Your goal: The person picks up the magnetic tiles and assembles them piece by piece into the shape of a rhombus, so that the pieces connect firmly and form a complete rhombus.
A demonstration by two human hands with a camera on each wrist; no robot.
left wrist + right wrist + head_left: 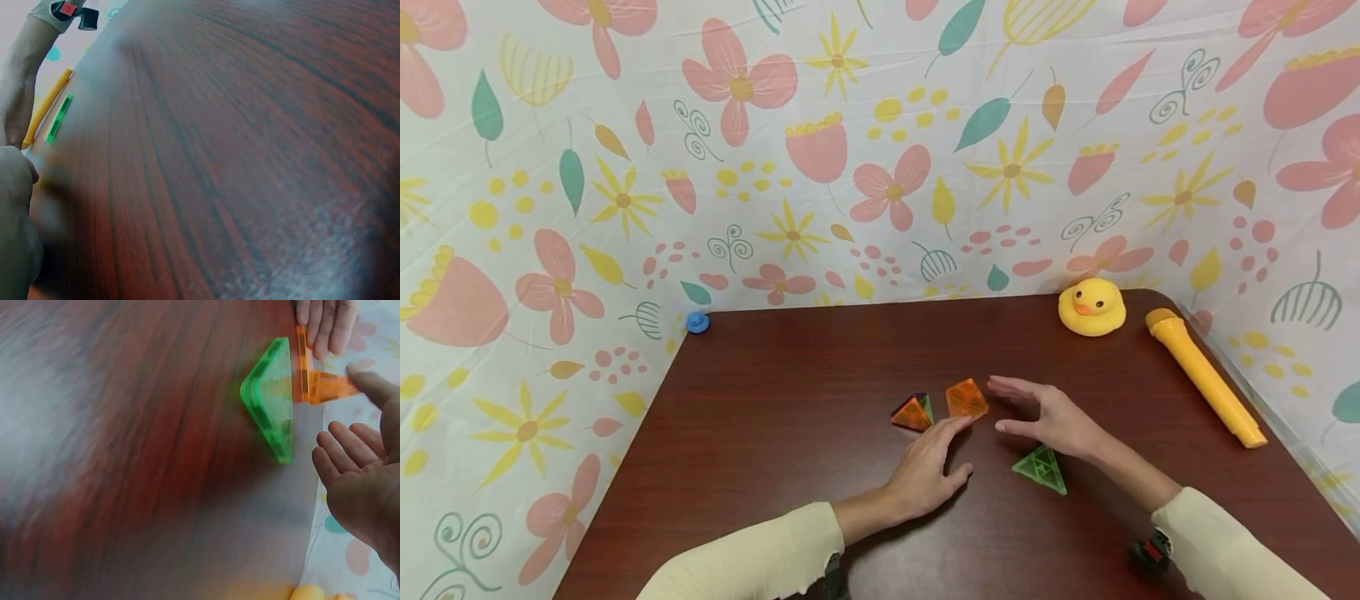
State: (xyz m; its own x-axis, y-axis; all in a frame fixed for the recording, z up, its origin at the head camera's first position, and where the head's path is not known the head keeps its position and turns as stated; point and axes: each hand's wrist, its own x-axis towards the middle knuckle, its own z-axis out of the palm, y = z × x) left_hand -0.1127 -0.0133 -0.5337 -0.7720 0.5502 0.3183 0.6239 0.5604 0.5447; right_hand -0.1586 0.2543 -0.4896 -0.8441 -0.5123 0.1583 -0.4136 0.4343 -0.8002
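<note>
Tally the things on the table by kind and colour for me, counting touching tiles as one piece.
Mixed-colour tile cluster: 1
Orange tile piece: 1
Green triangle tile: 1
Yellow duck: 1
Yellow microphone-shaped toy: 1
Small blue object: 1
Total: 6

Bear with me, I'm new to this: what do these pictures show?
There is no machine here: these are a person's bare left hand and right hand. The wide picture is from a head camera, the others from each wrist. On the brown table are an orange tile, a green triangle, a small cluster of orange and green pieces, a yellow duck, a yellow microphone-shaped toy and a small blue object. Neither hand appears to grip anything; the left seems to touch the orange tile.
</note>
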